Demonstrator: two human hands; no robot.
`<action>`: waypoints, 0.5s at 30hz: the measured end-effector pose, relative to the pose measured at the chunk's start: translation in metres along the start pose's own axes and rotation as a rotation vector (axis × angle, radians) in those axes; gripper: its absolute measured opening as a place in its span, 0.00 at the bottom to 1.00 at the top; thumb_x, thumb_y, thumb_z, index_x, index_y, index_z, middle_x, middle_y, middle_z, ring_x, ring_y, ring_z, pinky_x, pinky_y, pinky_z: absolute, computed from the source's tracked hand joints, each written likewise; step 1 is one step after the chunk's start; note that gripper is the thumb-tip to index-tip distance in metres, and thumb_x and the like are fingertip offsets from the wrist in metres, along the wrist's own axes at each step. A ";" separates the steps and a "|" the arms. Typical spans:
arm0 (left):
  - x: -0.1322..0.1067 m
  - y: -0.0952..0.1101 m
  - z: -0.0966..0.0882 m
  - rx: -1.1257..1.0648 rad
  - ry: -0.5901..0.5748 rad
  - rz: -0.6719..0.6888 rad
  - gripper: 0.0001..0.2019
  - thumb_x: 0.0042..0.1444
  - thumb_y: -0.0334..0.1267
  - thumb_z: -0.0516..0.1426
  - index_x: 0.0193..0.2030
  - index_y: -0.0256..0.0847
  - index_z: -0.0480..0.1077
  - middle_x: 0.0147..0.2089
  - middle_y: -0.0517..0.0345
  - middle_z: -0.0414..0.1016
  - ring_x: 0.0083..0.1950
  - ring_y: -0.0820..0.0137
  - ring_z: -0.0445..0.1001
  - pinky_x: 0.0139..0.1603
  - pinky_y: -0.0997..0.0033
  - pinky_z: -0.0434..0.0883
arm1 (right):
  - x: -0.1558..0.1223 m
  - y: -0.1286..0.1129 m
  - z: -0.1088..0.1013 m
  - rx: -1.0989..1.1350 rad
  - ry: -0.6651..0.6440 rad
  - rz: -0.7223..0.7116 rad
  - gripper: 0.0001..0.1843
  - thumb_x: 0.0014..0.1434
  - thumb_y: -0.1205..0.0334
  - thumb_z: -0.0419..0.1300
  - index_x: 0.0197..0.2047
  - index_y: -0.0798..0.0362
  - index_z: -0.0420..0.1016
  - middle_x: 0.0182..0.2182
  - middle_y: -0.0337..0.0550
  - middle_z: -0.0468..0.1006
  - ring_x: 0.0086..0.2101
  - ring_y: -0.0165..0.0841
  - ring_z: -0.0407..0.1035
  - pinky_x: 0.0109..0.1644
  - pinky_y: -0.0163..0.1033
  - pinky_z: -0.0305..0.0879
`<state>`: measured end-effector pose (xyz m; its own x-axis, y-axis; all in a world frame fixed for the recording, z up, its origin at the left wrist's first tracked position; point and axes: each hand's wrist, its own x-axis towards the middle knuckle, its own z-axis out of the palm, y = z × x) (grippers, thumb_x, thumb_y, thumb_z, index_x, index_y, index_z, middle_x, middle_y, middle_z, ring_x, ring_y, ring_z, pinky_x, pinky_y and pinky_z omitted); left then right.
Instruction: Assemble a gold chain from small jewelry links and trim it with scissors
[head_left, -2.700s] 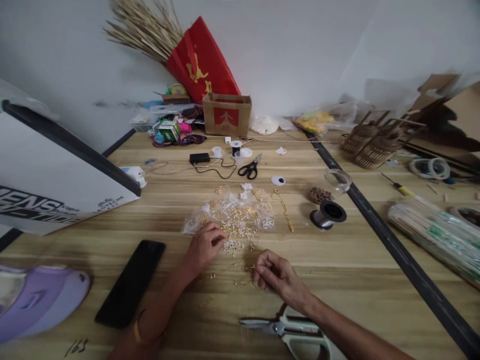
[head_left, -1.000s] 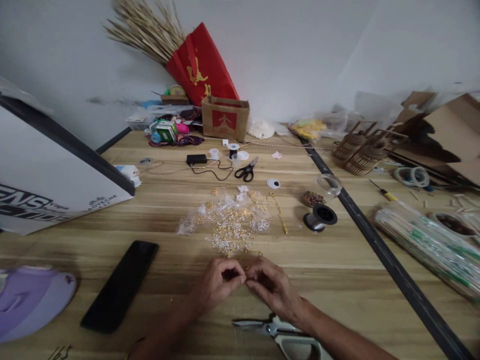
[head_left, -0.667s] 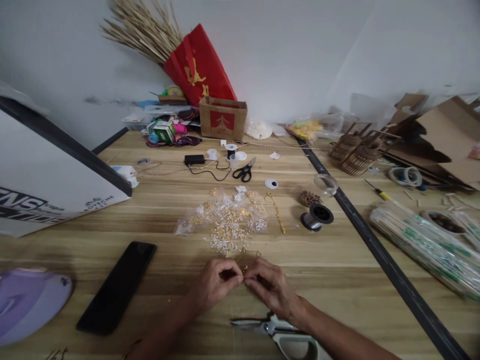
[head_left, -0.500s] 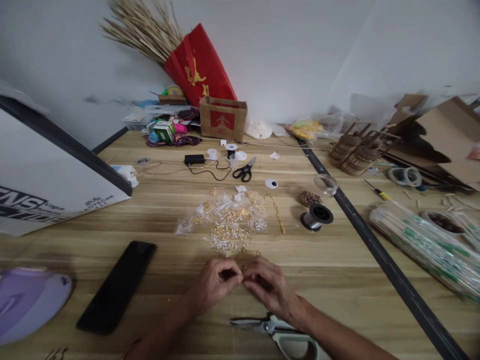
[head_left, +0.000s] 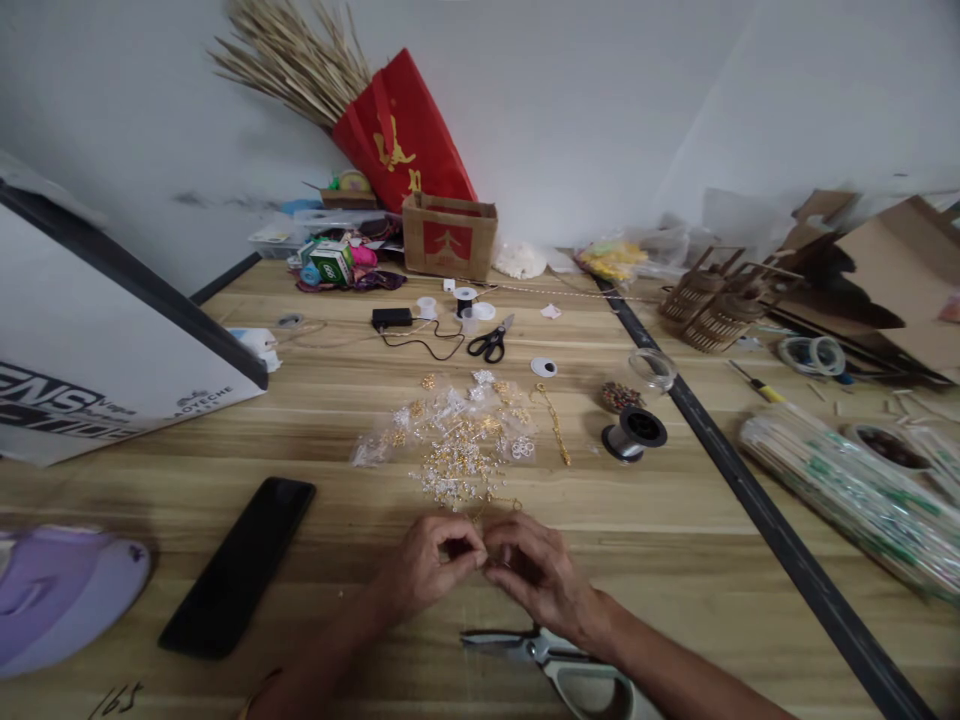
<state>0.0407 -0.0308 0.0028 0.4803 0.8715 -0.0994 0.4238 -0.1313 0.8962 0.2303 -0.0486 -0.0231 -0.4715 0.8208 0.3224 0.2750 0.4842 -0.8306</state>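
Note:
My left hand [head_left: 441,560] is closed in a pinch, its thumb and forefinger meeting near the middle of the table. Fingertip to fingertip with it, my right hand [head_left: 541,572] pinches too. Whatever lies between them is too small to make out. A thin gold chain [head_left: 507,502] runs on the table just beyond the fingers, one end disappearing behind them. Past it spreads a heap of gold and silver beads and findings [head_left: 459,455], partly on clear plastic bags. Grey-handled shears [head_left: 536,650] lie under my right wrist.
A black phone [head_left: 238,568] and a lilac object [head_left: 71,595] lie left. Beyond the beads are black scissors [head_left: 489,343], another gold chain [head_left: 556,425] and a wire spool [head_left: 634,434]. A white box [head_left: 112,350] stands left; wrapped sticks [head_left: 847,495] lie right.
The view has shifted slightly, showing more of the lilac object and the handwritten marks at lower left. My fingertips stay together, the right fingers slightly altered.

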 end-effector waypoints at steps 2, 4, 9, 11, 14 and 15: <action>-0.001 0.000 0.000 -0.001 -0.011 0.001 0.07 0.50 0.35 0.56 0.26 0.37 0.73 0.25 0.59 0.72 0.29 0.73 0.68 0.32 0.77 0.63 | -0.001 0.003 0.002 -0.014 0.011 0.017 0.05 0.59 0.61 0.58 0.39 0.53 0.70 0.27 0.42 0.72 0.28 0.30 0.65 0.33 0.34 0.61; -0.001 -0.001 0.001 0.006 -0.015 0.008 0.07 0.51 0.34 0.56 0.26 0.36 0.73 0.25 0.59 0.73 0.29 0.73 0.68 0.33 0.77 0.64 | -0.002 0.004 0.004 -0.025 0.025 0.020 0.04 0.60 0.62 0.57 0.36 0.53 0.70 0.25 0.41 0.72 0.27 0.29 0.65 0.32 0.34 0.61; -0.002 0.000 -0.001 0.039 -0.002 0.028 0.07 0.50 0.33 0.56 0.26 0.35 0.73 0.26 0.57 0.73 0.30 0.72 0.69 0.34 0.76 0.64 | 0.000 0.002 0.002 -0.023 0.013 -0.055 0.05 0.61 0.67 0.54 0.34 0.54 0.71 0.27 0.43 0.73 0.30 0.30 0.66 0.33 0.33 0.61; -0.002 0.002 -0.002 0.045 0.002 0.024 0.07 0.50 0.33 0.56 0.26 0.36 0.73 0.26 0.57 0.73 0.30 0.72 0.69 0.33 0.77 0.64 | 0.000 0.001 0.002 -0.026 0.008 -0.060 0.05 0.61 0.67 0.54 0.34 0.53 0.71 0.28 0.43 0.73 0.30 0.30 0.66 0.33 0.34 0.61; -0.003 0.004 -0.002 0.042 -0.004 0.021 0.06 0.50 0.33 0.56 0.26 0.36 0.73 0.25 0.58 0.74 0.30 0.72 0.69 0.33 0.77 0.64 | 0.000 0.001 0.002 -0.041 0.018 -0.052 0.03 0.60 0.66 0.56 0.35 0.53 0.70 0.28 0.43 0.73 0.29 0.30 0.66 0.33 0.34 0.61; -0.003 0.004 -0.002 0.043 -0.006 0.022 0.06 0.50 0.33 0.56 0.26 0.35 0.73 0.25 0.58 0.74 0.30 0.72 0.69 0.33 0.77 0.64 | -0.001 0.002 0.002 -0.047 0.018 -0.055 0.02 0.60 0.66 0.56 0.36 0.53 0.70 0.28 0.43 0.73 0.29 0.30 0.66 0.33 0.34 0.62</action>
<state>0.0392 -0.0325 0.0072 0.4948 0.8651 -0.0824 0.4452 -0.1709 0.8789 0.2294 -0.0491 -0.0255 -0.4717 0.7980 0.3751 0.2885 0.5417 -0.7895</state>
